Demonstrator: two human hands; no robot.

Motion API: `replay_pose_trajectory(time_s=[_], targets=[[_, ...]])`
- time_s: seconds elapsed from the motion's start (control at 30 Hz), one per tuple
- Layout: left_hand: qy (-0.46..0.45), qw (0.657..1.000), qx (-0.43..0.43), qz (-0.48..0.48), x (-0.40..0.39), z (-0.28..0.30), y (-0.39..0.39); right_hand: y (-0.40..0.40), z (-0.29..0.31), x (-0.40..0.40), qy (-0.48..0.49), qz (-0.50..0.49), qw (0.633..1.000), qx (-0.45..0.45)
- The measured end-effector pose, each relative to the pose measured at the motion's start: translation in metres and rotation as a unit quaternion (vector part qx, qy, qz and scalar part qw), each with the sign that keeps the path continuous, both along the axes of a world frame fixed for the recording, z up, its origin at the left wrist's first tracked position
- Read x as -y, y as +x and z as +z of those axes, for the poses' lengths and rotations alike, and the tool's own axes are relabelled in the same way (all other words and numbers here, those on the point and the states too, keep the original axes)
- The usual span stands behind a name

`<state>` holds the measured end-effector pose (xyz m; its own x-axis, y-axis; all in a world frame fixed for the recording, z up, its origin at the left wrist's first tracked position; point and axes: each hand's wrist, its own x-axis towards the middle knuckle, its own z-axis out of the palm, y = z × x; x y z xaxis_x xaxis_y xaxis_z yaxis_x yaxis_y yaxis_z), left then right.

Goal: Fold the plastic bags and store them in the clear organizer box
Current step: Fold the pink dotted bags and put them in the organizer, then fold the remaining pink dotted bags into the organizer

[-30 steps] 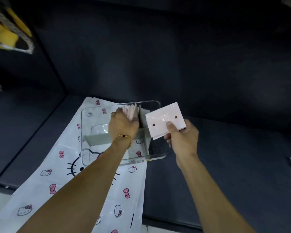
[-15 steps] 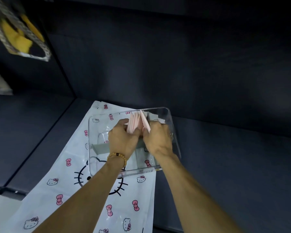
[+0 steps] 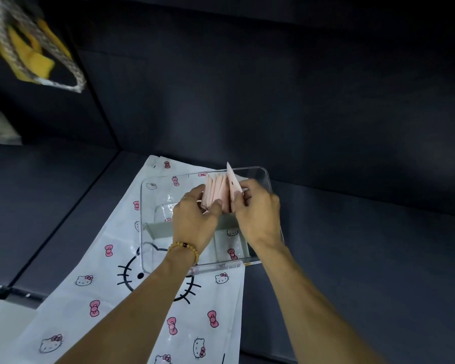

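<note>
A clear organizer box (image 3: pixel 263 177) with a grey divider (image 3: pixel 158 228) sits on a white cartoon-cat plastic bag (image 3: pixel 111 290). Several folded pink-white bags (image 3: pixel 217 189) stand upright in the box's far compartment. My left hand (image 3: pixel 193 219), with a bead bracelet on its wrist, holds the left side of that row, thumb against it. My right hand (image 3: pixel 258 208) pinches the rightmost folded bag (image 3: pixel 233 179), which sticks up above the others, tilted.
The box and bag lie on a dark padded surface (image 3: pixel 365 258) with a dark back wall. A yellow and grey woven bag (image 3: pixel 34 53) hangs at the upper left. The surface's front edge runs at the lower left.
My right hand brought the folded white bag from beside the box into the row of folded bags. Both hands now close on the row.
</note>
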<state>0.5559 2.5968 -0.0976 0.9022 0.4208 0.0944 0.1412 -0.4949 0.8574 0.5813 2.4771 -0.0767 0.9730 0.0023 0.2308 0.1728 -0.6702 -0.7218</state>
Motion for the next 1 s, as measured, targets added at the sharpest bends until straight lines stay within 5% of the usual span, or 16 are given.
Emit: replay_pose_trajectory(time_s=[0.17, 0.33, 0.57, 0.77, 1.0], targets=[[0.008, 1.0, -0.002, -0.013, 0.0, 0.0, 0.001, 0.009, -0.009, -0.002, -0.085, -0.013, 0.994, -0.062], [-0.017, 0.999, -0.03, -0.006, 0.004, 0.013, -0.004, 0.002, 0.002, 0.014, 0.013, 0.008, 0.996, -0.088], [-0.222, 0.974, 0.018, 0.045, 0.058, 0.031, -0.058, -0.055, 0.022, 0.092, 0.157, -0.107, 0.978, -0.083], [-0.343, 0.934, -0.046, -0.083, 0.178, 0.019, -0.104, -0.12, 0.013, 0.221, 0.174, -0.245, 0.95, -0.079], [-0.264, 0.922, -0.102, -0.265, 0.33, -0.01, -0.124, -0.193, -0.022, 0.403, 0.1, -0.455, 0.877, -0.12]])
